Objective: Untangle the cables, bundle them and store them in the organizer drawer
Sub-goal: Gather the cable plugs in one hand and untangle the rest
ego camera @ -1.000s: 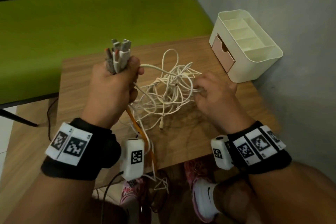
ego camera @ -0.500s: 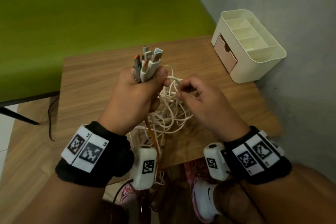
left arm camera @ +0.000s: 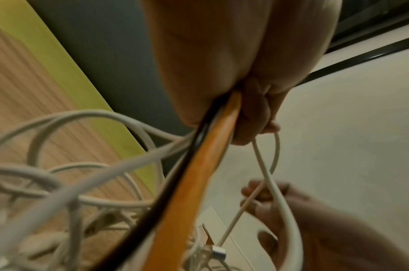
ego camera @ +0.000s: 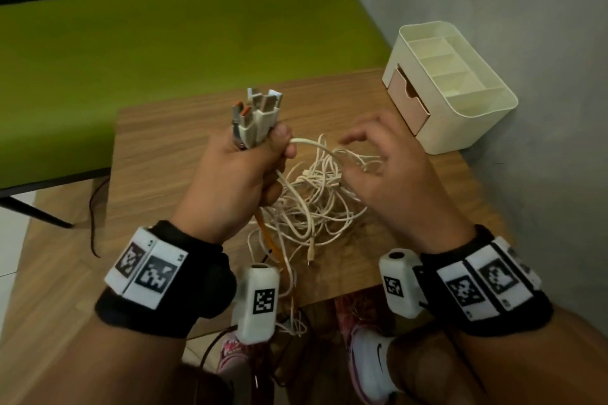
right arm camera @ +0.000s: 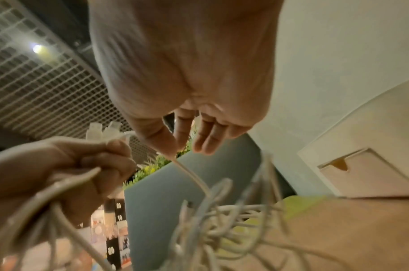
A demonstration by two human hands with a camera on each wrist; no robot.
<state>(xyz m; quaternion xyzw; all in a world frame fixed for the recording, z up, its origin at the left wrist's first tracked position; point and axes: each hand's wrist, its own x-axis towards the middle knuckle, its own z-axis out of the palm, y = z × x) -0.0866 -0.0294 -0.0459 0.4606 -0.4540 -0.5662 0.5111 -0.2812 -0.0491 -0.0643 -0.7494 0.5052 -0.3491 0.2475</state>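
From the head view, your left hand (ego camera: 235, 181) is clenched round a bunch of USB plugs (ego camera: 258, 118), their ends standing up out of the fist, while the tangle of white cables (ego camera: 316, 200) lies on the wooden table (ego camera: 158, 154) between your hands. Your right hand (ego camera: 385, 181) hovers over the tangle with fingers spread and relaxed, grasping nothing. Keep the plugs gathered and, I'd judge, draw one strand out at a time rather than tugging the whole knot. The organizer (ego camera: 473, 105) sits at the table's far right corner, its pink drawer (ego camera: 406, 100) slightly open.

In the left wrist view, an orange cable (left arm camera: 198, 174) and a black one run out of the fist alongside the white ones.

In the right wrist view, the fingers (right arm camera: 205, 139) hang loose just above the blurred loops.
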